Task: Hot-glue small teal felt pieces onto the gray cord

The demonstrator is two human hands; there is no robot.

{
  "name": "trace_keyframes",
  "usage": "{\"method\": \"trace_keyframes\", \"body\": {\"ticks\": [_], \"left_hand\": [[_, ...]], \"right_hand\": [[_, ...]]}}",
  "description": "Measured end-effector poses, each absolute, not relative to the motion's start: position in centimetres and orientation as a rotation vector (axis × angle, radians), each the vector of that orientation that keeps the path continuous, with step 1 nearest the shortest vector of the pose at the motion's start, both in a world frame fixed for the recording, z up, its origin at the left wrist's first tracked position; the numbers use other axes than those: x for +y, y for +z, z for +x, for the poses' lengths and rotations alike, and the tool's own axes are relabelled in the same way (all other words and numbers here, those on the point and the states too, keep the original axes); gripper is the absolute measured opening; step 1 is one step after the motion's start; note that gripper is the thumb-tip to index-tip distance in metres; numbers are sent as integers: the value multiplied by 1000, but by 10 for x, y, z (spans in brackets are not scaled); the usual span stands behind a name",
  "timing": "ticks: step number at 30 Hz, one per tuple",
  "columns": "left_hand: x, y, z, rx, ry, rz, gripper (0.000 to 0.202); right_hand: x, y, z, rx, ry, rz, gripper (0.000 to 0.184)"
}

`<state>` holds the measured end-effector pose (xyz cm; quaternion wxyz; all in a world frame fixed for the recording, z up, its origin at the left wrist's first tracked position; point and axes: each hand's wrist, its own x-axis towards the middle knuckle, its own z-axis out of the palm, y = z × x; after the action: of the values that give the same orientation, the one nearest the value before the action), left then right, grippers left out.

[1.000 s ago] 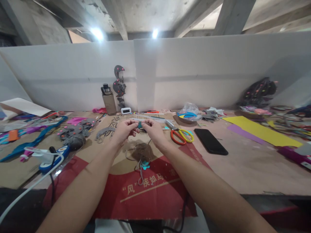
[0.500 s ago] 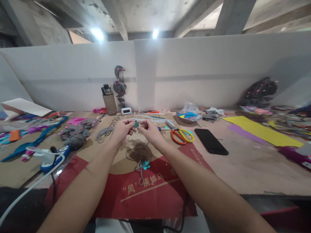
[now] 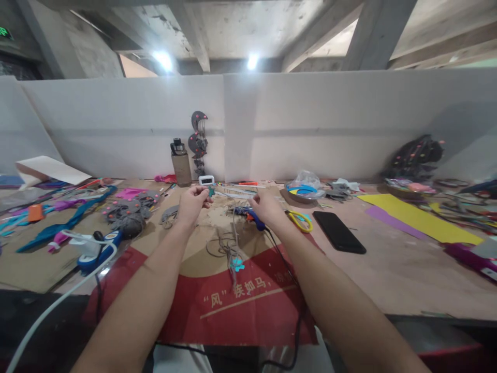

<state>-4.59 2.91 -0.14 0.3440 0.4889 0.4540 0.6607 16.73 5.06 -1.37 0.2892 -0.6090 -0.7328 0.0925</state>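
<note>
My left hand (image 3: 193, 202) is raised over the cardboard sheet (image 3: 186, 259) and pinches a small teal foam piece (image 3: 210, 191) between its fingertips. My right hand (image 3: 265, 206) is closed round a blue-handled glue gun (image 3: 248, 214), whose black cord runs back toward me. A thin cord (image 3: 234, 235) hangs below the hands, with a teal foam shape (image 3: 236, 264) at its end. A loose tangle of cord (image 3: 219, 243) lies on the cardboard under the hands.
Yellow-handled scissors (image 3: 300, 220) and a black phone (image 3: 339, 232) lie right of my right hand. A second glue gun (image 3: 99, 247) with a white cable sits left. A bottle (image 3: 180, 163), a bowl (image 3: 305, 189), yellow foam sheet (image 3: 417, 217) and foam scraps (image 3: 58, 228) crowd the table.
My hands have parted: the right one left the teal piece, moved right and closed on the glue gun. The left keeps the teal piece. The view has shifted slightly.
</note>
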Motion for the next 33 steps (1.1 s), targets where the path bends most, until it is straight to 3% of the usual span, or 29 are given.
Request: {"method": "trace_keyframes", "body": {"ticks": [3, 16, 21, 29, 33], "left_hand": [[27, -1, -43, 1159, 1709, 1249, 20], [26, 27, -78, 664, 2109, 737, 20], [24, 23, -66, 803, 1976, 852, 21], [22, 7, -38, 939, 1735, 997, 23], [28, 0, -45, 1032, 1744, 945, 25]], "right_hand": [[55, -26, 173, -2101, 290, -1815, 34], [56, -35, 175, -2110, 413, -1794, 31], [58, -43, 172, -2029, 521, -1817, 19], [56, -21, 168, -1751, 613, -1623, 30], [34, 0, 156, -1576, 726, -1225, 35]]}}
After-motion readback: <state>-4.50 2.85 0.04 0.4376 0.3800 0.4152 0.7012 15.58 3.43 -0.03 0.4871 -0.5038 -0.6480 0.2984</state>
